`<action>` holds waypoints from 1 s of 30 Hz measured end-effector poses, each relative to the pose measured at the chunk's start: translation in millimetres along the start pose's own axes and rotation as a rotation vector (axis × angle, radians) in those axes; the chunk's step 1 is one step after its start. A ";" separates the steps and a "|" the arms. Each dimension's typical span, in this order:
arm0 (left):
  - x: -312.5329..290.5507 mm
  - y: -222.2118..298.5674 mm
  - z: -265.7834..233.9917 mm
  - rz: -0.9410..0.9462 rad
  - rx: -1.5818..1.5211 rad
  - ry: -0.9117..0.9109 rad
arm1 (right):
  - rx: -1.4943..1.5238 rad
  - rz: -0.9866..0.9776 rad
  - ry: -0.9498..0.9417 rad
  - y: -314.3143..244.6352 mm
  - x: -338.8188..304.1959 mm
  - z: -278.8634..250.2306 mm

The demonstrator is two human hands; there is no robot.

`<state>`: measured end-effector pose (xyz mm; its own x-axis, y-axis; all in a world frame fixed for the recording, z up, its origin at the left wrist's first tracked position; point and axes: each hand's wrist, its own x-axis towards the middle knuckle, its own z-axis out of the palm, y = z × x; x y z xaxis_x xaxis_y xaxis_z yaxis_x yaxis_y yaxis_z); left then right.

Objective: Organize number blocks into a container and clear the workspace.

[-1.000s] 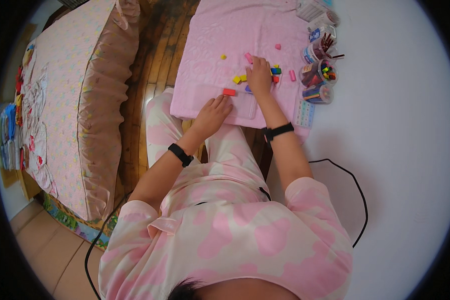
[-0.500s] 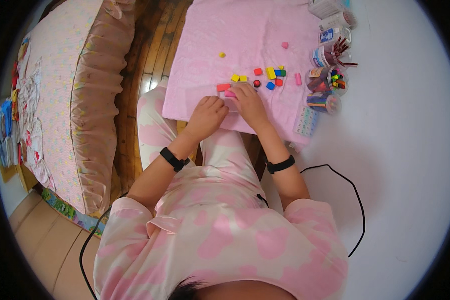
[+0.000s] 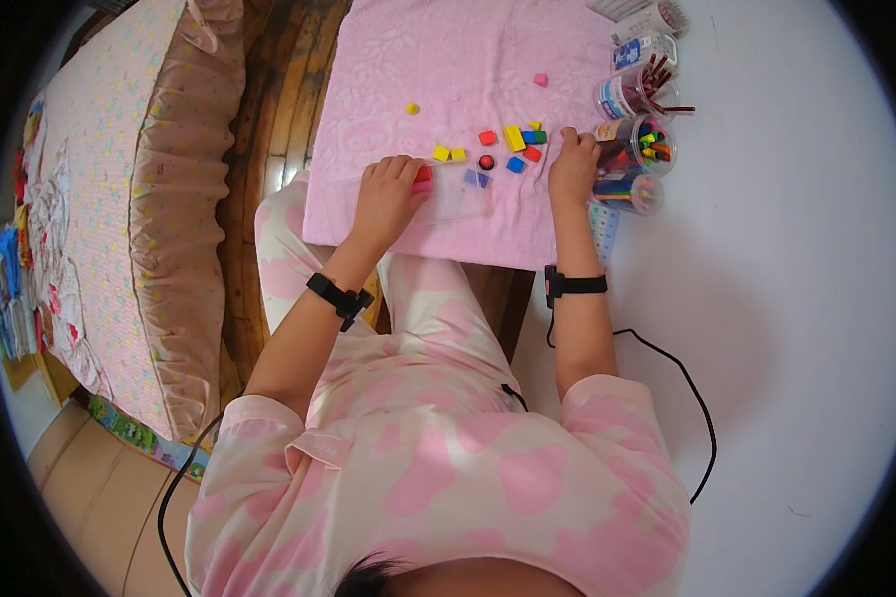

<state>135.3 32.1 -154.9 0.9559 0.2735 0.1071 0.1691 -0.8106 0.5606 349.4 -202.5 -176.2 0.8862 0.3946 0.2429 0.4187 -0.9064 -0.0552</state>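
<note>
My left hand [image 3: 386, 199] is curled against a red block [image 3: 424, 173] and a pink block [image 3: 421, 186], its fingers together at their left side. Both blocks sit at the left part of a clear plastic sheet or box [image 3: 458, 207] on the pink towel. A blue block [image 3: 476, 178] shows through or on that clear plastic. Farther right, my right hand [image 3: 572, 169] is down on the towel, fingers bent and close together; whatever they hold is hidden. Between the hands lie a dark round-topped red piece [image 3: 486, 162], a blue block [image 3: 515, 165] and a red block [image 3: 533, 154].
Yellow blocks [image 3: 449, 154], a long yellow block [image 3: 513, 138] and a green-blue piece [image 3: 535, 137] lie beyond. Right of the towel [image 3: 368, 60] stand clear tubs of markers [image 3: 654, 144], coloured sticks [image 3: 627, 191] and brown sticks [image 3: 647, 90]. A bed [image 3: 110, 199] is at left.
My right hand has left the pink block beside my left hand and moved right, over the spot of another pink piece. My left hand has shifted left. The whole view has shifted slightly.
</note>
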 end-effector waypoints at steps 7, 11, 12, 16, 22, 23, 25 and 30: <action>0.0 -1.4 -7.0 0.005 0.023 -0.068 | 0.775 -0.113 -0.154 -79.0 -22.3 -52.3; -9.0 -4.2 -9.5 0.004 -0.024 -0.037 | 0.854 -0.421 -0.236 -121.8 -71.6 -59.2; -12.1 -4.5 -9.1 0.008 -0.035 -0.007 | 0.841 -0.433 -0.293 -124.6 -78.6 -56.2; -11.2 -4.4 -10.0 0.027 -0.045 -0.006 | 0.808 -0.412 -0.303 -126.4 -89.1 -47.1; -7.6 -4.9 -9.5 0.031 -0.046 -0.059 | 0.776 -0.352 -0.073 -114.4 -60.0 -40.5; -6.0 -2.7 -11.4 0.025 -0.014 -0.062 | 0.725 -0.249 -0.116 -100.8 -43.7 -34.1; -5.1 -3.2 -13.8 0.029 0.046 -0.066 | 0.626 -0.141 0.068 -85.4 -5.5 -26.5; -1.1 -7.3 -15.3 0.062 0.067 -0.087 | 0.317 -0.181 0.254 -47.9 69.5 27.2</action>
<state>129.4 45.6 -146.5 0.9819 0.1777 0.0664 0.1216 -0.8584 0.4983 396.4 -127.5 -183.0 0.7325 0.4572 0.5044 0.6381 -0.7193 -0.2747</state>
